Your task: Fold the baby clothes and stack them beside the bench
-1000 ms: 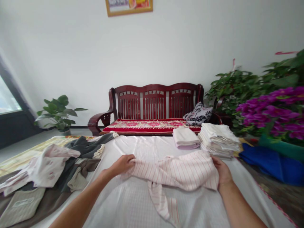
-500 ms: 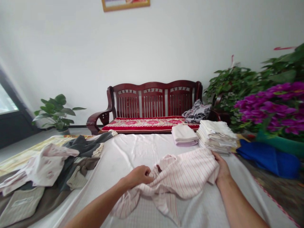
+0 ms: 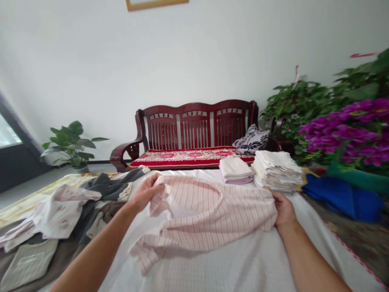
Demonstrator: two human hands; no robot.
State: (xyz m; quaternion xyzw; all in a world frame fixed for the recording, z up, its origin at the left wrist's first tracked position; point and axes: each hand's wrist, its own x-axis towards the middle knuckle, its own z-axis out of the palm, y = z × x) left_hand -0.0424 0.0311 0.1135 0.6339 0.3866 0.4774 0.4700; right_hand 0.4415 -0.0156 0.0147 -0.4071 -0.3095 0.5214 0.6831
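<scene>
I have the pants (image 3: pixel 219 219) over the sheet (image 3: pixel 209 273), fingers of my left hand (image 3: pixel 147 192) pinched on one leg, my right hand (image 3: pixel 284 209) clamped at the waist, and uneven pulling could skew them.

Pink stripes across the pale pants (image 3: pixel 219 223) before the dark-red bench (image 3: pixel 194 108), purple flowers (image 3: pixel 354 132) blazing to its right!

Your bare left hand (image 3: pixel 148 190) is curled in a pinch, your bare left forearm (image 3: pixel 100 239) slanting inward; your bare right hand (image 3: pixel 285 209) grips too, your bare right forearm (image 3: pixel 311 257) angling inward.
</scene>
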